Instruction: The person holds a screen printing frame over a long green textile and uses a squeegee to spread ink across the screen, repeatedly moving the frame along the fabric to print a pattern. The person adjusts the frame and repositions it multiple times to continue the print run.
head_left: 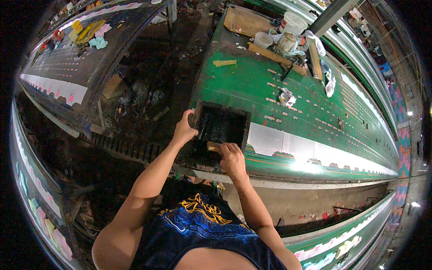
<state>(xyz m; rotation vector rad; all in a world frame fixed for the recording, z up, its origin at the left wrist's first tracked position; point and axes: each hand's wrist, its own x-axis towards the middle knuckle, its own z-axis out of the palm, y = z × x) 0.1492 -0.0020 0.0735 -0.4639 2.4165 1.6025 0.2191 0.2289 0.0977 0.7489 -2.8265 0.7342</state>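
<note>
A dark rectangular frame [249, 128], which looks like a screen-printing frame with a black, wet-looking inside, lies at the near left end of the green table. My left hand [183, 129] grips its left side, with the thumb toward the inside and the fingers at the outer edge. Inside the frame's near right part, my right hand [233, 161] closes on a wooden-handled squeegee [213, 146]. Only the left end of the wood shows; its lower edge is hidden against the black. White printed pieces [265, 137] lie in a row to the frame's right.
Beyond stretches the long green table [225, 85], with a crumpled rag [286, 96] on it. A white bucket [293, 22], a tub [263, 40] and wooden strips [275, 57] stand farther back. Another table [85, 54] with coloured cloths stands at left, across a littered dark gap.
</note>
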